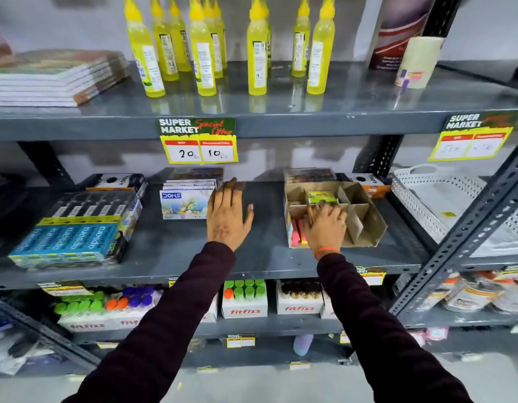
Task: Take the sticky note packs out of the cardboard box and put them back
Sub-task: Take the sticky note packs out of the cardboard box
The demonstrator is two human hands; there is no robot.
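Right-hand grip: your right hand (327, 225) is inside the cardboard box (368, 228), fingers curled down over the upright sticky note packs (299, 232) in the near-left compartment. Whether the fingers are pinching a pack or only resting on the tops cannot be told; the fingertips are hidden behind the hand.

Packs at the grip: pink, orange and yellow edges show just left of your palm, standing on edge (a packing that lets you pick each one by its top edge).

Pack beyond the grip: one green-and-yellow pack (321, 196) sits in the compartment just behind your fingers, still in the box.

Box around the grip: dividers split the box into cells; those to the right of your hand look empty, though their floors are partly hidden by the divider walls.

Left hand: your left hand (227, 218) lies well to the left of the grip, fingers spread flat, palm down on the bare shelf (176, 242), holding nothing. Judgement: it braces you or marks the landing spot.

Beyond the left hand: a DOMS box (183, 205) sits just beside it.

Unreadable: pack labels are too blurred to read.
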